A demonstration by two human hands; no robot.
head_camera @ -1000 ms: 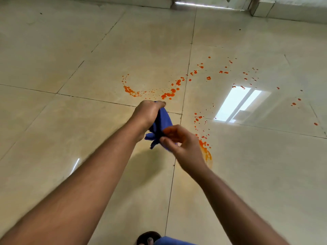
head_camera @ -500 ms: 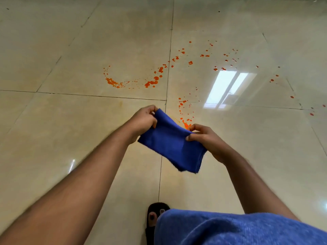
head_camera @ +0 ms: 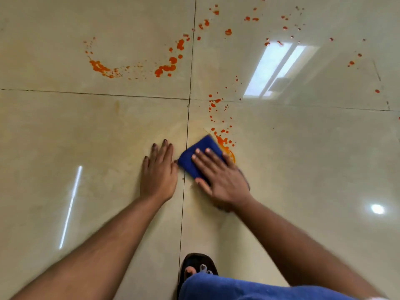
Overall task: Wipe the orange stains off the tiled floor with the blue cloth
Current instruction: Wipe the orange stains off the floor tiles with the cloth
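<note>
The folded blue cloth (head_camera: pixel 200 151) lies flat on the beige tiled floor (head_camera: pixel 86 131), just right of a grout line. My right hand (head_camera: pixel 220 176) presses down on it with fingers spread, covering its near half. The cloth's far right edge touches an orange smear (head_camera: pixel 225 144). My left hand (head_camera: pixel 159 169) rests flat and empty on the tile left of the grout line, its thumb almost touching the cloth. More orange stains curve across the far tiles (head_camera: pixel 166 69), and scattered drops (head_camera: pixel 216 102) lie beyond the cloth.
A foot in a dark sandal (head_camera: pixel 198 267) and a blue-clad knee (head_camera: pixel 249 289) sit at the bottom edge. A bright window reflection (head_camera: pixel 272 68) glares on the far right tile. Faint yellowish smudging surrounds the cloth.
Both hands held the cloth unfolded in the air; now it lies folded on the floor under my right hand, my left hand has let go and lies flat, and the view has dropped closer.
</note>
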